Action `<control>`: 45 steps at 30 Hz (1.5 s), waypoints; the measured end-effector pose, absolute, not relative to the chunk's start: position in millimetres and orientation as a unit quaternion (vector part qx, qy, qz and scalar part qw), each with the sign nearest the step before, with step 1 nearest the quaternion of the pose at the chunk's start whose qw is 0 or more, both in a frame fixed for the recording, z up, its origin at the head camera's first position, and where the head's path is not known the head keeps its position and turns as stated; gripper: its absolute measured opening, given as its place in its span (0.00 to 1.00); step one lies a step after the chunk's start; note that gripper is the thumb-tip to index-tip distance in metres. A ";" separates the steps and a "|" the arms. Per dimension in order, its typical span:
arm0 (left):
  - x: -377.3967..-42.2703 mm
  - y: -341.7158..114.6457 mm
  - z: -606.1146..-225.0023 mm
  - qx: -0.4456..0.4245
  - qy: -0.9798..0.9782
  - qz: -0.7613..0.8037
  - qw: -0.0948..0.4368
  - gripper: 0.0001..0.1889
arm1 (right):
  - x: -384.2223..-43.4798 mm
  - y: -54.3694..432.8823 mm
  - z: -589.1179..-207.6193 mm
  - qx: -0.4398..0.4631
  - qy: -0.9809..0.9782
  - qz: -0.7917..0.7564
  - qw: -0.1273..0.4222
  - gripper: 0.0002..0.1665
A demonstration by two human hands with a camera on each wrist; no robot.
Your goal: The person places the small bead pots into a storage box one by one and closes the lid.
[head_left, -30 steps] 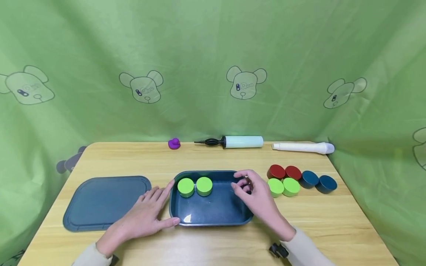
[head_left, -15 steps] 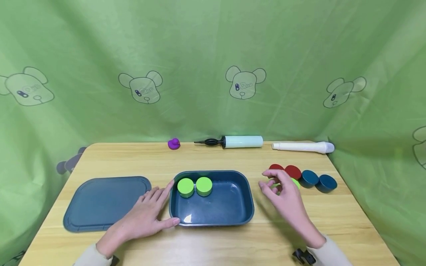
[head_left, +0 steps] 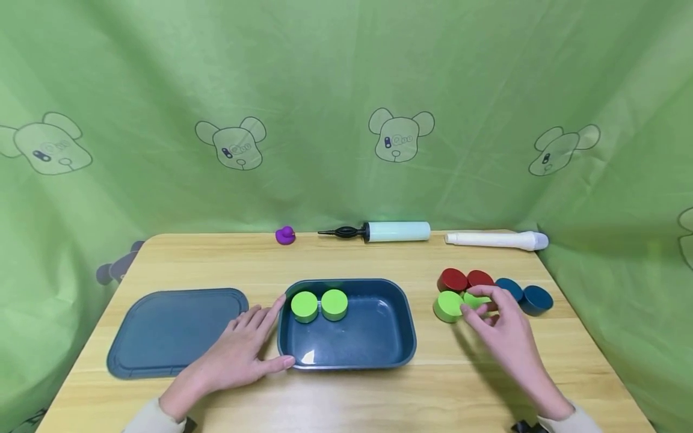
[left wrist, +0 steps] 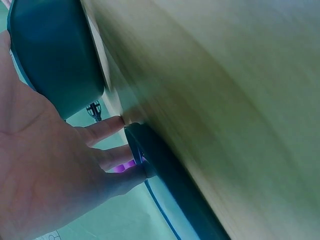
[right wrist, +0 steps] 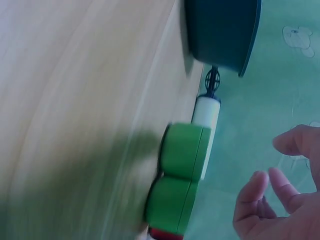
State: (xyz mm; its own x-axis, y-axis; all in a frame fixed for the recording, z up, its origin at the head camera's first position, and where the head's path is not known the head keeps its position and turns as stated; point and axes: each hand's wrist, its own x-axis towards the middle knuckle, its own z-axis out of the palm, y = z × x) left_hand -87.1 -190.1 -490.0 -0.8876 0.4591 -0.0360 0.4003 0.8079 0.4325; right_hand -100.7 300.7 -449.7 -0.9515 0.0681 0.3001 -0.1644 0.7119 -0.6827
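A dark blue rectangular box (head_left: 373,325) stands at mid-table, with two light green round blocks (head_left: 305,307) inside near its back left corner. My left hand (head_left: 238,352) lies at the box's left side, index finger and thumb at its rim. In the left wrist view its other fingers reach the edge of a dark blue lid (left wrist: 170,175). My right hand (head_left: 506,334) hovers over the cluster on the right, fingers bent and holding nothing. Its fingertips overlap one green round block (head_left: 473,300) in the head view; a second green block (head_left: 448,307) stands beside it.
Behind the green blocks stand two red round blocks (head_left: 452,280) and two dark blue ones (head_left: 536,300). Along the back edge lie a purple duck (head_left: 285,235), a hand pump (head_left: 397,231) and a white microphone-shaped stick (head_left: 495,240). A green curtain (head_left: 325,180) hangs behind.
My right hand has moved right, from over the box's right side to above the green blocks outside it. The left hand has stayed at the box's left rim.
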 end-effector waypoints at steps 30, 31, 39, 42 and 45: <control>-86.8 -191.0 -484.7 0.229 0.947 0.214 0.067 0.58 | -125.3 343.5 -473.8 0.036 -0.960 0.277 0.021 0.40; -86.8 -191.0 -484.6 0.229 0.947 0.213 0.067 0.58 | -126.3 343.7 -473.6 0.037 -0.960 0.276 0.018 0.40; -87.8 -191.0 -486.0 0.233 0.947 0.210 0.061 0.58 | -130.9 347.0 -474.9 0.042 -0.963 0.267 0.013 0.40; -88.2 -191.3 -486.0 0.236 0.947 0.208 0.058 0.58 | -129.8 347.2 -476.6 0.040 -0.963 0.267 0.015 0.40; -88.1 -191.6 -485.5 0.237 0.947 0.207 0.058 0.57 | -127.9 346.8 -476.3 0.036 -0.962 0.271 0.012 0.40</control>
